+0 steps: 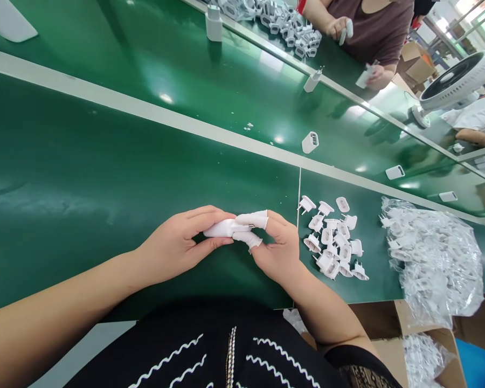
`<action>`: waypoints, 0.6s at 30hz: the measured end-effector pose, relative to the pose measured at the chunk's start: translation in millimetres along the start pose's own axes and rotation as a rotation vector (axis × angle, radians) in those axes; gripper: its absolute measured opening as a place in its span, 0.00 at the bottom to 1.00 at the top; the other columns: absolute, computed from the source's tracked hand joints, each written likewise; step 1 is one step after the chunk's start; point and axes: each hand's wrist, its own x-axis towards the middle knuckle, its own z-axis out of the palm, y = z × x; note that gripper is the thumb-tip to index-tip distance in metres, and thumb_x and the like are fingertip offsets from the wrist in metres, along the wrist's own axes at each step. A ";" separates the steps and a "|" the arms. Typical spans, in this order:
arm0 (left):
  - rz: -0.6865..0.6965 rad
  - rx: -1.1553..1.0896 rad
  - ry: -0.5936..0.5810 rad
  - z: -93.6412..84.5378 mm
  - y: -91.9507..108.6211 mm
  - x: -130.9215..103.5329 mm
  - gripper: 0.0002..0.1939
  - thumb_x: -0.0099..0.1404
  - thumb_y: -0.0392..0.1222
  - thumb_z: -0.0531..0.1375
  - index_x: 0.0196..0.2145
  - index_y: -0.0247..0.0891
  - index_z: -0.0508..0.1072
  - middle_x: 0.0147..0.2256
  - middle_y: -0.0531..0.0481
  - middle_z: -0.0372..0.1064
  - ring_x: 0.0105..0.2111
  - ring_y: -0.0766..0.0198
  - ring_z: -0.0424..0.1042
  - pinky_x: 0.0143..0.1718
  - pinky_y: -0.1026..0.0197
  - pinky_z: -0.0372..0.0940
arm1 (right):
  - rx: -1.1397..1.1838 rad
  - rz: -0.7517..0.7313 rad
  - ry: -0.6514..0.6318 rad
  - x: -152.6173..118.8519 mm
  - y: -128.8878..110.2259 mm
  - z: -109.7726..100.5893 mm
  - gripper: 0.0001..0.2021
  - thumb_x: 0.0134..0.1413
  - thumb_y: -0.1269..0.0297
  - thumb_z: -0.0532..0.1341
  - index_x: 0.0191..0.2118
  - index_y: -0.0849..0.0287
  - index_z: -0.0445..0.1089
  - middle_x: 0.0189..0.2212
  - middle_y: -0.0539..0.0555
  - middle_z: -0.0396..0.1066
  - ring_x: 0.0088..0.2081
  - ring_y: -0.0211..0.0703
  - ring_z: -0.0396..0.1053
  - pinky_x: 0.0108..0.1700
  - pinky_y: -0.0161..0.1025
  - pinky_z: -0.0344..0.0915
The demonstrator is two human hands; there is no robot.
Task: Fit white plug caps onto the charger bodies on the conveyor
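Near the table's front edge, my left hand (186, 242) is closed on a white charger housing (220, 228), thumb below and fingers above. My right hand (275, 242), with white covers on its thumb and forefinger, pinches a white plug piece (242, 228) with metal pins against the housing's right end. The two parts touch between my hands. How far they fit together is hidden by the fingers. Right of my right hand lies a loose group of white plug pieces (327, 252) on the green table (145, 161).
White housings (310, 142) stand or lie on the strip behind the pale rail (186, 119). A clear plastic bag of plug pieces (436, 264) lies at the right, above cardboard boxes (422, 323). Across the table a person (372, 32) handles white parts near a fan (452, 81).
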 end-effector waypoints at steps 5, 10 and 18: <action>-0.013 0.065 0.024 5.6 -1.3 -1.9 0.15 0.84 0.50 0.61 0.59 0.44 0.82 0.48 0.47 0.83 0.41 0.57 0.80 0.36 0.61 0.72 | 0.003 0.117 0.000 -1.6 2.9 7.0 0.08 0.66 0.68 0.70 0.44 0.48 0.87 0.37 0.51 0.86 0.36 0.44 0.82 0.40 0.42 0.81; -0.105 0.064 0.069 8.7 1.3 0.7 0.13 0.79 0.48 0.64 0.54 0.42 0.83 0.41 0.49 0.82 0.35 0.58 0.78 0.32 0.61 0.70 | 0.048 0.143 0.030 -1.7 13.4 18.9 0.11 0.63 0.71 0.69 0.45 0.48 0.87 0.37 0.50 0.86 0.35 0.43 0.81 0.40 0.40 0.80; -0.492 -0.209 0.000 -14.7 3.0 23.2 0.38 0.66 0.77 0.68 0.61 0.48 0.82 0.57 0.44 0.85 0.55 0.41 0.84 0.55 0.47 0.81 | -0.276 0.313 -0.148 14.8 24.2 -23.2 0.42 0.64 0.57 0.76 0.79 0.47 0.63 0.72 0.64 0.71 0.69 0.62 0.73 0.68 0.58 0.76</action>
